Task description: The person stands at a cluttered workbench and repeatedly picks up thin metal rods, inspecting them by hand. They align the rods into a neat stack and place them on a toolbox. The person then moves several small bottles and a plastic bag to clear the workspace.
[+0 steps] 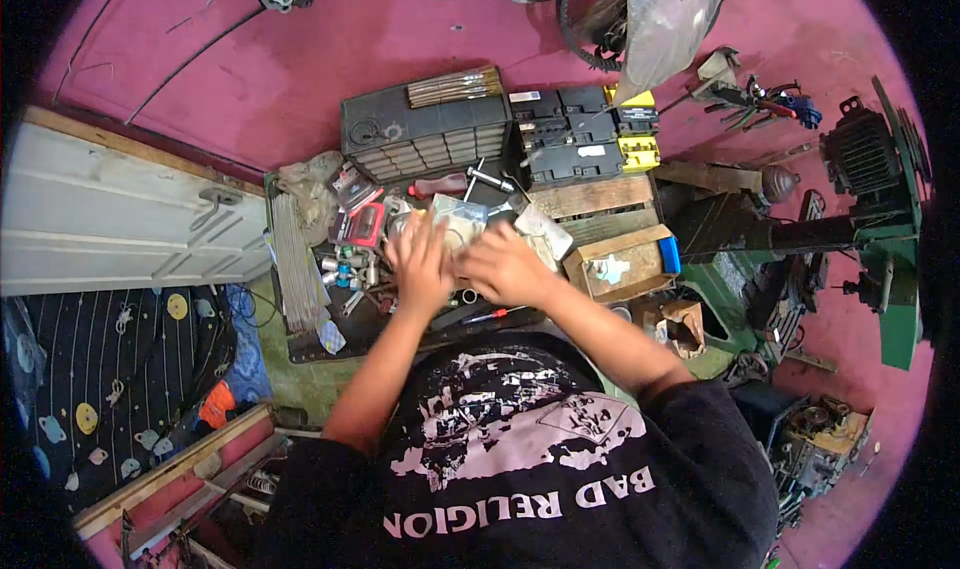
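Note:
Over the middle of the cluttered workbench my two hands are close together, both slightly blurred. My left hand (420, 261) has its fingers stretched forward and somewhat apart. Beside it, my right hand (507, 267) is curled with its fingertips turned inward; whatever it may hold is hidden. Just beyond them lies a clear plastic bag or sheet (462, 213). A red-handled screwdriver (438, 186) and a metal T-handle wrench (490, 180) are farther back. Several metal sockets (350, 269) lie left of my left hand. A metal ring (469, 296) and a red pen (490, 317) are nearer me.
A black drawer cabinet (425, 129) and black-and-yellow organizer boxes (580, 134) line the bench's back. At right sit an open cardboard box (625, 267) and a green drill-press-like machine (780, 234). Thin rods (297, 259) lie left, near a white door (130, 214).

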